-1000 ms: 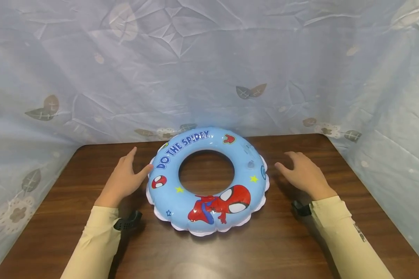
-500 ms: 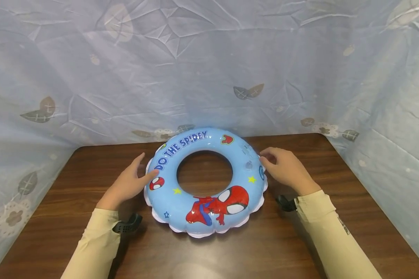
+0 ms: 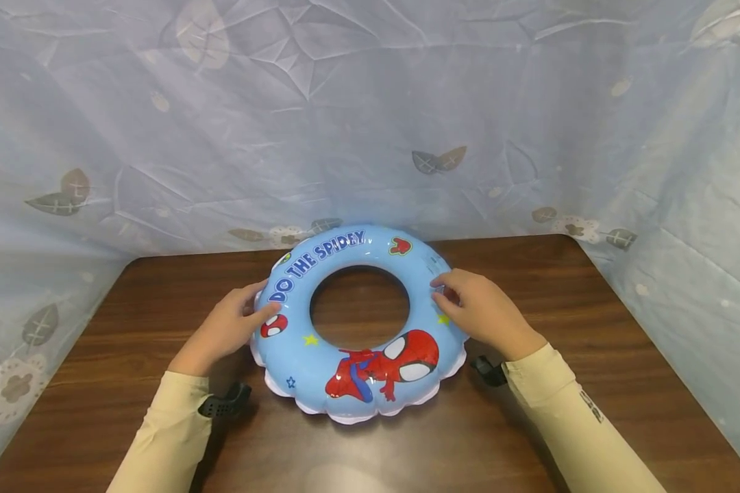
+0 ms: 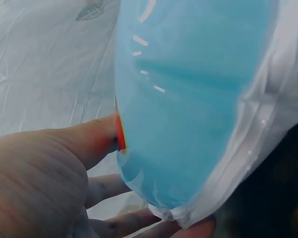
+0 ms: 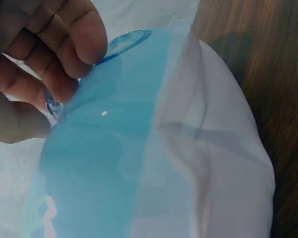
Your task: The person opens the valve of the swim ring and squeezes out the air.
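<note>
1. Head view: A light-blue inflatable swim ring [image 3: 308, 373] lies flat on the dark wood-grain table [image 3: 604, 342], near its far edge and between the person's two hands. Its upper face bears the lettering "DO THE SPIDEY" [image 3: 317, 260] and a red-and-blue Spidey figure [image 3: 391, 366]; a white scalloped rim [image 3: 353, 419] runs along its outer edge. The left hand [image 3: 225, 325] grips the ring's left side, thumb on the upper face, fingers at the outer edge. The right hand [image 3: 484, 311] is over the right side, partly closed, thumb and forefinger tips slightly apart above the upper face. Both arms wear cream sleeves [image 3: 173, 424], with a black strap [image 3: 225, 402] at the left wrist. Behind the table hangs creased, leaf-printed cloth [image 3: 345, 103].

2. Left wrist view: The left thumb presses the blue vinyl beside a red print [image 4: 120, 130], while the other fingers curl under the white rim.

3. Right wrist view: The right fingers bend down to the blue surface, the thumb apart from them. A clear valve [image 5: 54, 106] shows between; whether they pinch it, I cannot tell.
</note>
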{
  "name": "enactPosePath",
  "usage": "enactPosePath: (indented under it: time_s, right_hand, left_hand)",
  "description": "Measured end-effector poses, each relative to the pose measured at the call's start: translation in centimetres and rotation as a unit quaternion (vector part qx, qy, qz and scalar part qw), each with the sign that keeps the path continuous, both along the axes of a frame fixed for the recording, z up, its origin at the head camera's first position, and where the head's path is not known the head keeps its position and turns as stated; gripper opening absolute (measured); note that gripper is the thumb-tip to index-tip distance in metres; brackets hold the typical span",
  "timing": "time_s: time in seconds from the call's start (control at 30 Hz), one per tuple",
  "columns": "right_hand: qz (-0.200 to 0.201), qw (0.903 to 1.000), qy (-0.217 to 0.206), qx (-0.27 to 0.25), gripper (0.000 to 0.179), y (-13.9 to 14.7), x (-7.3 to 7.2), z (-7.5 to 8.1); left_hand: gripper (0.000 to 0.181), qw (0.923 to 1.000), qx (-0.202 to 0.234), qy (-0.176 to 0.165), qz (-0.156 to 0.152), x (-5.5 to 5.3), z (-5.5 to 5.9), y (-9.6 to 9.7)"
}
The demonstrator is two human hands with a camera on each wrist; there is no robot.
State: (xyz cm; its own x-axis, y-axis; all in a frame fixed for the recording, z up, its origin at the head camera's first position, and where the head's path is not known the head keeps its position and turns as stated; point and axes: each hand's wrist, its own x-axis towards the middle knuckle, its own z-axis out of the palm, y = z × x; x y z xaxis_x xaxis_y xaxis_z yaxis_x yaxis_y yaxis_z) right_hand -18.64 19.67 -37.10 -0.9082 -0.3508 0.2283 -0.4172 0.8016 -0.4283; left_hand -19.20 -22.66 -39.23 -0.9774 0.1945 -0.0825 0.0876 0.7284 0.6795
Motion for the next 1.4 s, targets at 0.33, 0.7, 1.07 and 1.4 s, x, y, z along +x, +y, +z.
enactPosePath:
  time_s: [0.33,0.7,1.07,1.4]
  right_hand:
    - [-0.038,0.9981,-0.049,-0.005,0.012,0.2,0.1,0.3]
    - [-0.044,0.9970,-0.063,-0.015,0.011,0.2,-0.1,0.7]
    - [-0.052,0.9967,-0.058,-0.022,0.008,0.3,0.0,0.2]
    - [-0.053,0.9977,-0.035,-0.021,0.016,0.4,-0.2,0.1]
  left_hand:
    - [0.082,0.9982,-0.060,0.003,-0.008,0.5,0.7,0.9]
    - [0.086,0.9953,-0.082,0.050,-0.007,1.0,1.5,1.9]
    - [0.103,0.9915,-0.126,0.033,-0.011,1.5,1.7,2.7]
    - [0.102,0.9902,-0.134,0.034,-0.014,1.4,1.6,2.7]
